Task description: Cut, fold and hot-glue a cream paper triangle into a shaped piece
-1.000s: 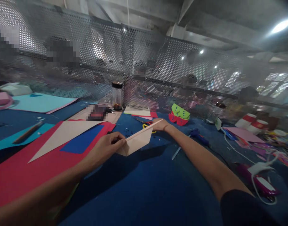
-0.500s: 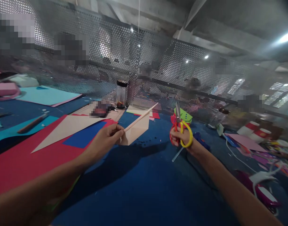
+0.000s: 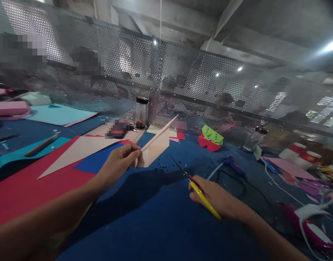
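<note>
Our left hand (image 3: pixel 123 157) pinches the folded paper (image 3: pixel 159 148) at its near end, thumb set against the fingers, the forearm slanting in from the lower left corner. The paper juts from our grip above the table (image 3: pixel 155 224), its folded edge tilted up and away to the right, its flap hanging below. Our right hand (image 3: pixel 212 192) grips the scissors (image 3: pixel 206 201), fingers curled at the red and yellow handles, back of the hand turned upward; that forearm enters from the lower right and reaches inward. We see the blades as one thin line, pointing forward and left, apart from the paper, and cannot tell whether they are parted. Near our left wrist, a blue sheet (image 3: pixel 94 161) and a cream sheet (image 3: pixel 76 154) lie over a red sheet (image 3: pixel 27 195). Beyond our right hand, a glue gun (image 3: pixel 234 168) rests on the table, with green and red cutouts (image 3: pixel 212 138) farther back. A lidded jar (image 3: pixel 141 113) stands near the perforated screen (image 3: pixel 188 78), left of the paper's raised tip.
</note>
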